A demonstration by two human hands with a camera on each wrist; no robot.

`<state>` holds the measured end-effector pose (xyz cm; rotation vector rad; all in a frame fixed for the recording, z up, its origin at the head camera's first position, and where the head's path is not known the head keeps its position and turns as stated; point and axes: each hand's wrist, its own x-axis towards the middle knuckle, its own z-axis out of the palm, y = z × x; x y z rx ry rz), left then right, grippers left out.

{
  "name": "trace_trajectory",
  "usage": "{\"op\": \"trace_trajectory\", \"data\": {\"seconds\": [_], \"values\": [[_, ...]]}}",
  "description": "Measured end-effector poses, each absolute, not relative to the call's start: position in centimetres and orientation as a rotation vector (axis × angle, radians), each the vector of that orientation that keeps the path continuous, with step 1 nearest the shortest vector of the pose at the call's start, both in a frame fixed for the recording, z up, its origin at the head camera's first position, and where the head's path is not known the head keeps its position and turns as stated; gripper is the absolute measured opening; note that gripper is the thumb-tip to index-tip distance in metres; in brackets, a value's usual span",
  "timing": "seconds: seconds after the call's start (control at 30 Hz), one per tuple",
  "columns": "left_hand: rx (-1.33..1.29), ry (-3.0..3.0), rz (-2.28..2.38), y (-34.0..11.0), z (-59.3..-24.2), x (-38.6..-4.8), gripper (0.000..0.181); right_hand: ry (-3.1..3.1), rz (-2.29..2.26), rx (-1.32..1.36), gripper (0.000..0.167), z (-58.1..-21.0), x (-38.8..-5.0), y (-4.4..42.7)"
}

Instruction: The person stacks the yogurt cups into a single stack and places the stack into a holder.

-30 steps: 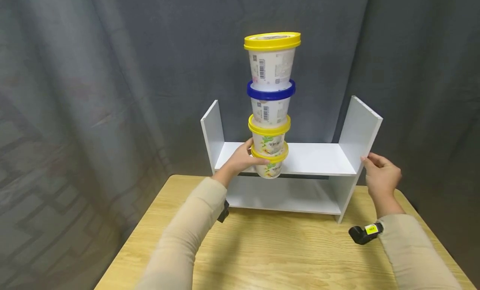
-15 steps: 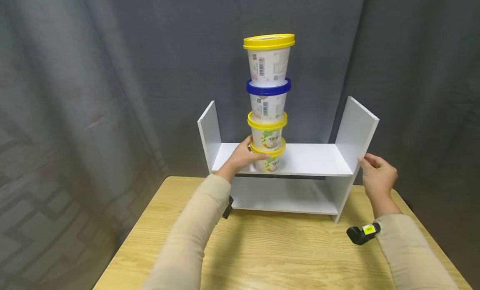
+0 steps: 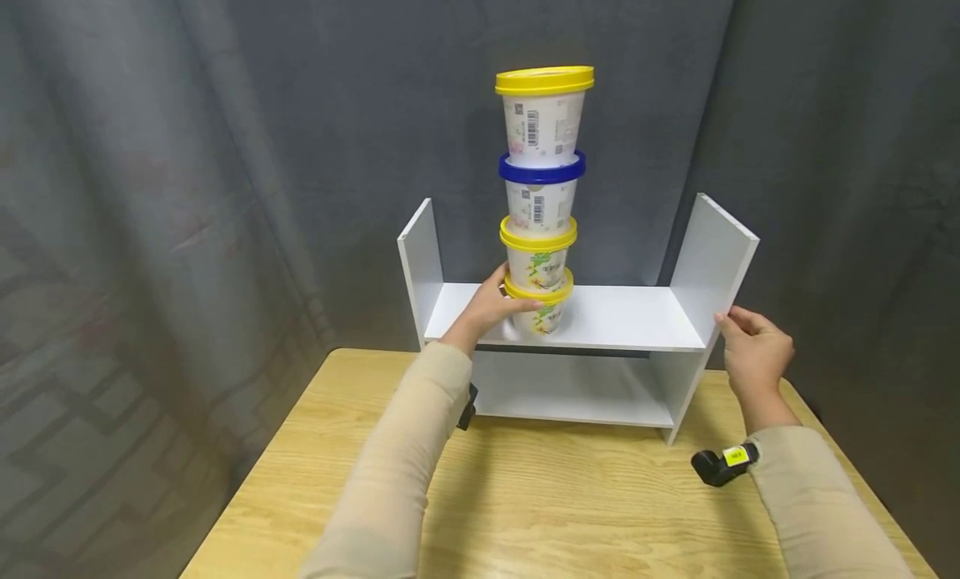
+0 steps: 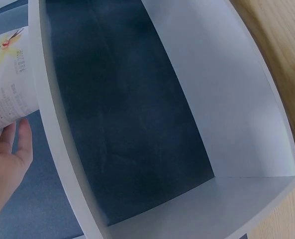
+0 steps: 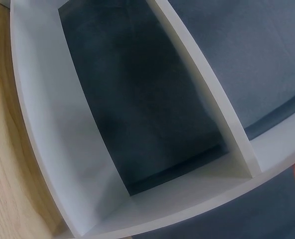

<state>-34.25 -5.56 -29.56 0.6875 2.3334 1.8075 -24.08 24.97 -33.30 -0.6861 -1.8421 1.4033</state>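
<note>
A stack of several white paper tubs rises above the white shelf unit's upper board [image 3: 622,316]. From bottom up, its lids are yellow, yellow, blue and yellow. My left hand [image 3: 491,308] grips the bottom tub [image 3: 545,319], thumb across its front and fingers at its left side. Whether that tub's base touches the board, I cannot tell. In the left wrist view, a printed tub [image 4: 10,79] shows in the left hand, beyond a board edge. My right hand [image 3: 759,350] pinches the front edge of the shelf unit's right side panel [image 3: 716,262].
The shelf unit stands on a wooden table [image 3: 585,496], with a lower board [image 3: 570,387] beneath the upper one. Its left side panel [image 3: 422,267] rises beside the stack. A grey curtain [image 3: 360,146] hangs behind.
My left hand has carried the stack slightly farther back over the upper board; the bottom tub's base appears higher in view. The right hand keeps its place on the side panel.
</note>
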Motion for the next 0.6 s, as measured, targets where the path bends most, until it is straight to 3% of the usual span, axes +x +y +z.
{"op": "trace_trajectory", "data": {"seconds": [0.33, 0.6], "values": [[0.721, 2.41, 1.743, -5.49, -30.41, -35.33, 0.082, -1.829, 1.468, -0.77, 0.037, -33.3, -24.5, 24.64], [0.601, 2.506, 1.692, -5.93, -30.16, -35.08, 0.091, -1.904, 1.425, -0.775, 0.04, -33.23, -24.46, 24.36]]}}
